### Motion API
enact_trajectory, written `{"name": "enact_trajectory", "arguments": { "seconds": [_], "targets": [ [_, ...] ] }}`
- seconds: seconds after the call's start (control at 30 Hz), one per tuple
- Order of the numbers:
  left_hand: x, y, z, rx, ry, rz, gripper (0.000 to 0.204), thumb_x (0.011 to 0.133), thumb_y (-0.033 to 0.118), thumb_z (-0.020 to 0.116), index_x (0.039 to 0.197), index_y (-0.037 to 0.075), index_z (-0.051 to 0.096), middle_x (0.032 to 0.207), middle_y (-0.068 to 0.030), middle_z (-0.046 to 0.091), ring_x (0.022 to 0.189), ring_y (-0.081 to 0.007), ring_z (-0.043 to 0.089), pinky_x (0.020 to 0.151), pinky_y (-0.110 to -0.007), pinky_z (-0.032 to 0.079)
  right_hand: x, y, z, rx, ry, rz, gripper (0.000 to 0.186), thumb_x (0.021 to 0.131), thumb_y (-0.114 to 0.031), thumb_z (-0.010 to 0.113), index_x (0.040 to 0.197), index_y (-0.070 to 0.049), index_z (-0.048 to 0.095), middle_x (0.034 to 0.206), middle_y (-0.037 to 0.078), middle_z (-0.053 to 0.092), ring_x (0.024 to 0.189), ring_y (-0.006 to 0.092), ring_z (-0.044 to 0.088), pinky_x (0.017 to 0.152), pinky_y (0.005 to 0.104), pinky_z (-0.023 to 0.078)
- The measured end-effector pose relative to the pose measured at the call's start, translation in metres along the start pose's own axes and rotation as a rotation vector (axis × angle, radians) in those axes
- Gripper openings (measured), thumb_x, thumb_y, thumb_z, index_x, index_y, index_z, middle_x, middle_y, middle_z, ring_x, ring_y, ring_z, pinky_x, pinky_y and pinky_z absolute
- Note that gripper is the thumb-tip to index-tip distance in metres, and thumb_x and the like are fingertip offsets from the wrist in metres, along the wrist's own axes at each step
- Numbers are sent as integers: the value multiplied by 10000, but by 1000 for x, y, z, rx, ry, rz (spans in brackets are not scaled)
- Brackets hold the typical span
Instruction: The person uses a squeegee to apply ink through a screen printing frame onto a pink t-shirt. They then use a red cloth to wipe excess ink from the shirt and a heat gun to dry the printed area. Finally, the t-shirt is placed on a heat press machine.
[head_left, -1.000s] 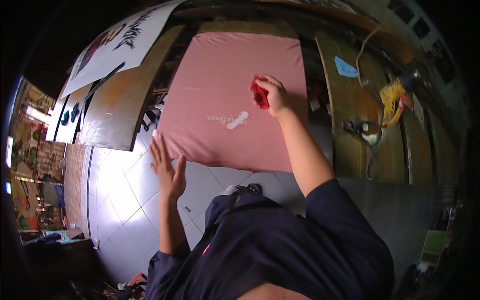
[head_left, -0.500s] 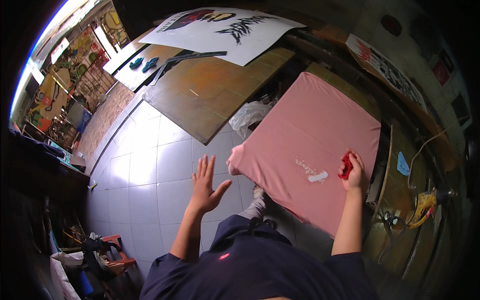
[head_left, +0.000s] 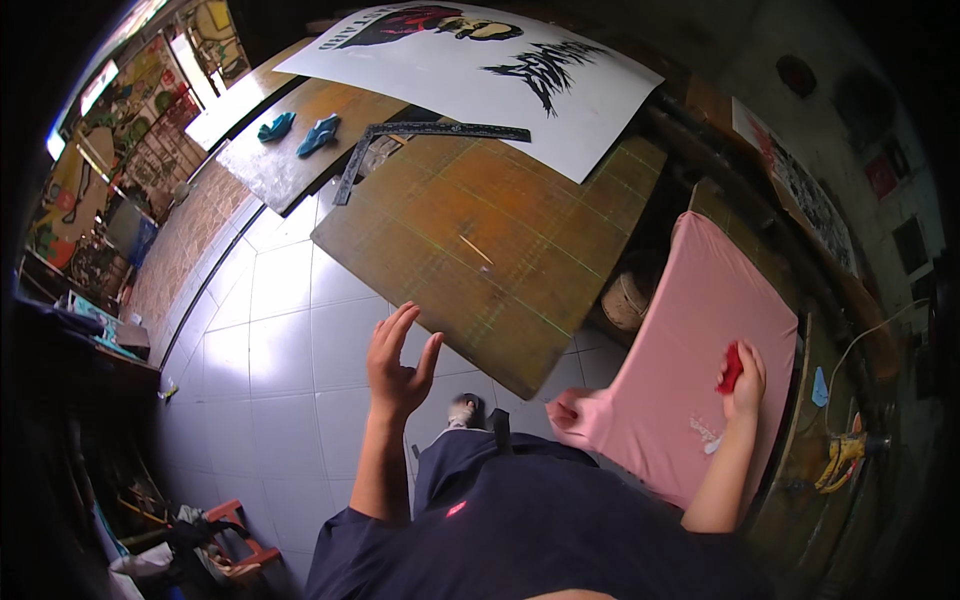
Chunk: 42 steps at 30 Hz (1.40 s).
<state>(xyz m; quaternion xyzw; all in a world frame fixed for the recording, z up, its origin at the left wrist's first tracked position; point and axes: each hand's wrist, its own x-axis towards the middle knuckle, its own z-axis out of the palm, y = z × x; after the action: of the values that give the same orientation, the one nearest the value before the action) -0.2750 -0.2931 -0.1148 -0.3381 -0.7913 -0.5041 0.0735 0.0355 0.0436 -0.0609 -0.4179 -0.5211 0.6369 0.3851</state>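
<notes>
My left hand (head_left: 400,362) is raised over the tiled floor with its fingers apart, holding nothing. It is nearest to the front corner of a brown board. My right hand (head_left: 745,380) is closed around a red cloth-like wad (head_left: 732,367), above the right part of a pink garment (head_left: 715,300). The pink fabric lies stretched flat over a board, with a bunched end sticking out at its left. A small white patch (head_left: 711,446) and broken white lettering show on the fabric near my right forearm. My palm hides part of the red wad.
The brown board (head_left: 480,270) carries a thin stick (head_left: 476,250). Behind it lie a large white printed sheet (head_left: 440,75), a black carpenter's square (head_left: 430,130) and blue gloves (head_left: 319,135). At right are a yellow heat gun (head_left: 842,460) and a cable. A red stool (head_left: 243,545) stands lower left.
The view has swung left and forward, so the pink garment sits farther right and the brown board fills the middle. My left hand stays spread; my right keeps the red wad.
</notes>
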Motion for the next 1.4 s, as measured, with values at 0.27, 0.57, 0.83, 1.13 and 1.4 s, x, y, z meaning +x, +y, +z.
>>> {"name": "enact_trajectory", "arguments": {
  "seconds": [0.27, 0.57, 0.83, 1.13, 1.4],
  "targets": [
    [75, -22, 26, -92, -205, 122, 444, 726, 220, 694, 1088, 16, 534, 1142, -158, 533, 1039, -326, 495, 890, -379, 386, -5, -36, 272, -290, -94, -1088, 169, 841, -75, 530, 994, -3, 536, 830, 79, 549, 632, 141, 519, 541, 237, 421],
    [79, -19, 36, 140, -216, 147, 492, 721, 248, 686, 1124, 21, 518, 1153, -147, 537, 1036, -322, 508, 911, -378, 376, -1, 30, 261, -741, -215, -915, 425, 722, -110, 674, 1103, -22, 507, 1110, 135, 473, 930, 263, 536, 780, 339, 438],
    [67, -38, 30, -190, -141, 82, 369, 800, 82, 612, 1138, -27, 513, 1097, -172, 574, 1001, -238, 558, 874, -330, 416, -30, -4, 107, -441, 122, -648, 417, 761, -38, 626, 1147, -25, 469, 1073, 84, 495, 901, 161, 532, 750, 281, 444],
    [10, 49, 116, -175, 25, 481, 271, 795, 59, 588, 1042, -42, 538, 1039, -143, 571, 898, -211, 559, 806, -301, 455, -91, -2, -126, -186, 342, -615, 355, 810, 23, 569, 1144, 9, 449, 967, 79, 539, 770, 86, 522, 700, 217, 438],
    [-72, 150, 194, 183, -464, 161, 659, 838, 378, 559, 1329, 16, 307, 1324, -215, 362, 1220, -342, 355, 992, -432, 294, -168, -6, -356, -12, 770, -419, 279, 860, -161, 561, 1078, 7, 520, 956, 118, 597, 798, 142, 577, 665, 258, 482]
  ]
}}
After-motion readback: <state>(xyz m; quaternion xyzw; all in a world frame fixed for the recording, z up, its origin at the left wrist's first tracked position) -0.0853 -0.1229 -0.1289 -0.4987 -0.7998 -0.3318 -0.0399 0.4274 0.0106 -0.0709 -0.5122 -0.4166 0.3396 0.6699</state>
